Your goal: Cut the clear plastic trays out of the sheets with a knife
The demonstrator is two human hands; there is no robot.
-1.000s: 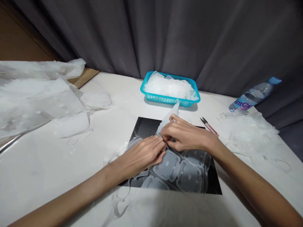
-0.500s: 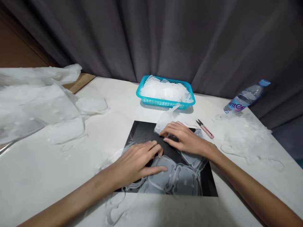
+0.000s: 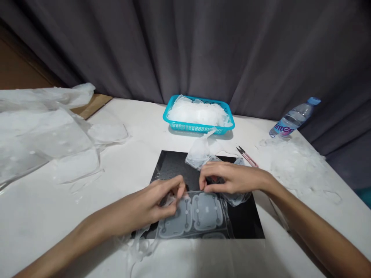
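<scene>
Sheet [image 3: 207, 212] of translucent, rounded-square pieces lies on a black mat [image 3: 174, 166], directly below and between the fingers of both hands; its far edge runs at the fingertips. Two pieces show almost whole on the near side of the fingers, a third only in part at the mat's near edge.

Left hand [image 3: 165, 199]: forefinger curled, thumb set apart from it by a narrow gap, over the sheet's left part. Cannot tell whether these fingers grip its film.

Right hand [image 3: 222, 178]: fingers bent, forefinger and thumb tips close together at the sheet's far edge. Cannot tell whether they pinch it.

Just beyond the right fingers: crumpled translucent film [image 3: 199, 152], partly on the mat. Farther out, beyond both sets of fingers: blue basket [image 3: 199, 127], heaped with white translucent pieces [image 3: 199, 112]. Right of the right fingers, beyond the wrist: pink-handled snips [image 3: 247, 157], blades parted; then a heap of clear scraps [image 3: 298, 164], with a tilted water bottle [image 3: 292, 119] behind it. Well left of the left fingers: plastic bags [image 3: 43, 139] with pale contents.
</scene>
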